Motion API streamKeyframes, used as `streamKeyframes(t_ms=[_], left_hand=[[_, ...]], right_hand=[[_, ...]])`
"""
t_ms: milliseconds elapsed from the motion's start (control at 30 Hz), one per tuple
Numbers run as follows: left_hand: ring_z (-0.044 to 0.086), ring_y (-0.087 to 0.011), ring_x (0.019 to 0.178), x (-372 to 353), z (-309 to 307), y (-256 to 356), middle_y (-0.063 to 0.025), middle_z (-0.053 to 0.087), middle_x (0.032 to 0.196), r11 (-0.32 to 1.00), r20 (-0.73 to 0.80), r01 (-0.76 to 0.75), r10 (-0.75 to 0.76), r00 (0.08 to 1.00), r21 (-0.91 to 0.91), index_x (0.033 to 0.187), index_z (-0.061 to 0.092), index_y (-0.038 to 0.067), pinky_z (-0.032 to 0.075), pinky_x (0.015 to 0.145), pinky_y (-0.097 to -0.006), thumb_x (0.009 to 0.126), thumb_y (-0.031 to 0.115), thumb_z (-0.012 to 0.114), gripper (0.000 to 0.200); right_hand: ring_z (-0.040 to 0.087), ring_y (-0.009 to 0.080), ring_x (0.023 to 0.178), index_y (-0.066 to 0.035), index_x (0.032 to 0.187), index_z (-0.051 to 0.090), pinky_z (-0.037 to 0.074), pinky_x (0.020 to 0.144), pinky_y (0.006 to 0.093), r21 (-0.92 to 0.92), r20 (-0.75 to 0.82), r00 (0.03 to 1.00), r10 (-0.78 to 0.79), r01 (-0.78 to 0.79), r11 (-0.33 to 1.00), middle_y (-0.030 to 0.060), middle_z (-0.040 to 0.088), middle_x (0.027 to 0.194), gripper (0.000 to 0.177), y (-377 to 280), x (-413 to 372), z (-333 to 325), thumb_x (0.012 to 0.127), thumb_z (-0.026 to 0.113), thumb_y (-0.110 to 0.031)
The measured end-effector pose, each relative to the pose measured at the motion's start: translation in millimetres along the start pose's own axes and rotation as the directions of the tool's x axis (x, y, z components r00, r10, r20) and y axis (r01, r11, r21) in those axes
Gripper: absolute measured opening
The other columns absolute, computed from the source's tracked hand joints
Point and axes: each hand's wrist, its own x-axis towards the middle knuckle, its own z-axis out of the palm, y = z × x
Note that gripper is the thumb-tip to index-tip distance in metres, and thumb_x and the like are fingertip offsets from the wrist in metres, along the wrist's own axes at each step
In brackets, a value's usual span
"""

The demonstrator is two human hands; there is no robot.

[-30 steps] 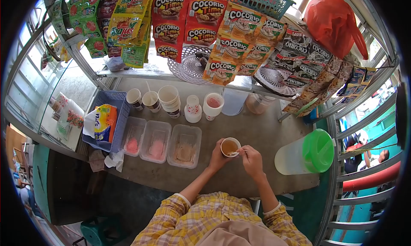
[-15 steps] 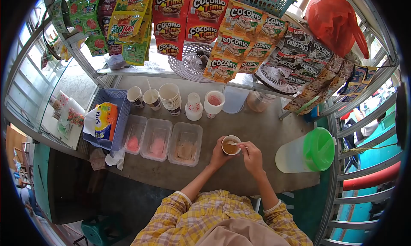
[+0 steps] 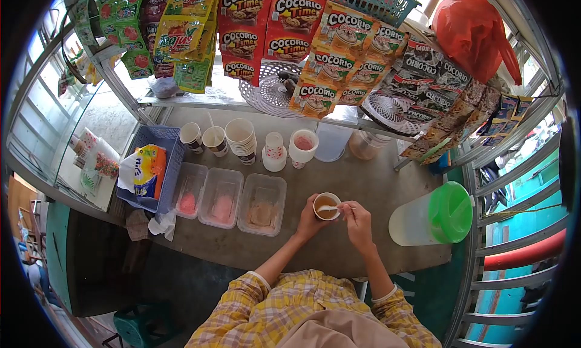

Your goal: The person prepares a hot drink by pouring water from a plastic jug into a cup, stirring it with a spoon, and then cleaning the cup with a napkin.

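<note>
My left hand [image 3: 310, 220] is wrapped round a paper cup [image 3: 319, 213] with a brown drink [image 3: 327, 201] inside, held over the counter. Pinched in my right hand [image 3: 357, 222] is a white spoon [image 3: 331, 207], whose bowl shows at the surface of the drink within the cup's rim. To the left of the cup lies a clear plastic tub [image 3: 279, 215] with brown powder at its bottom. Beyond my right hand stands a pitcher [image 3: 411, 221] with a green lid [image 3: 451, 212] and cloudy liquid.
Two more tubs hold pink powder [image 3: 223, 207]. Behind them stand stacked paper cups [image 3: 240, 136] and smaller cups [image 3: 274, 151]. A blue basket [image 3: 172, 148] holds a tissue pack [image 3: 149, 172]. Drink sachets [image 3: 336, 57] and a red plastic bag [image 3: 469, 33] hang overhead.
The spoon's bowl has come up into view at the drink's surface, and my right hand has shifted slightly. My left hand and the cup stay in nearly the same place.
</note>
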Motion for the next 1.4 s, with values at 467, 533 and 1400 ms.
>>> streamKeyframes(t_ms=[467, 533, 1400], left_hand=[[0.06, -0.0231, 0.102, 1, -1, 3, -0.0116, 0.058, 0.111, 1.0, 0.008, 0.018, -0.018, 1.0, 0.003, 0.124, 0.036, 0.003, 0.049, 0.086, -0.034, 0.061, 0.02, 0.088, 0.084], [0.06, -0.0229, 0.102, 0, -1, 2, -0.0115, 0.058, 0.111, 1.0, 0.005, 0.018, -0.018, 1.0, 0.007, 0.124, 0.036, 0.003, 0.049, 0.086, -0.034, 0.061, 0.02, 0.088, 0.084], [0.06, -0.0232, 0.102, 0, -1, 3, -0.0115, 0.057, 0.112, 1.0, 0.004, 0.021, -0.021, 1.0, -0.022, 0.123, 0.039, 0.003, 0.049, 0.085, -0.0344, 0.061, 0.019, 0.088, 0.08]], right_hand=[[0.06, 0.0295, 0.07, -0.006, 0.086, 0.063, 0.042, 0.062, 0.0389, -0.462, 0.042, 0.987, -0.156, 0.157, 0.873, 0.0081, 0.063, 0.079, 0.019, 4, -4, -2, 0.093, 0.05, -0.018], [0.059, 0.0292, 0.07, -0.006, 0.085, 0.062, 0.041, 0.063, 0.039, -0.421, 0.049, 0.993, -0.107, 0.118, 0.9, 0.0079, 0.062, 0.077, 0.02, 2, -4, 0, 0.093, 0.049, -0.019], [0.065, 0.0215, 0.067, 0.001, 0.091, 0.064, 0.049, 0.059, 0.0307, -0.265, 0.154, 0.986, -0.071, 0.111, 0.958, 0.0126, 0.063, 0.085, 0.019, 16, -4, 0, 0.094, 0.051, -0.012]])
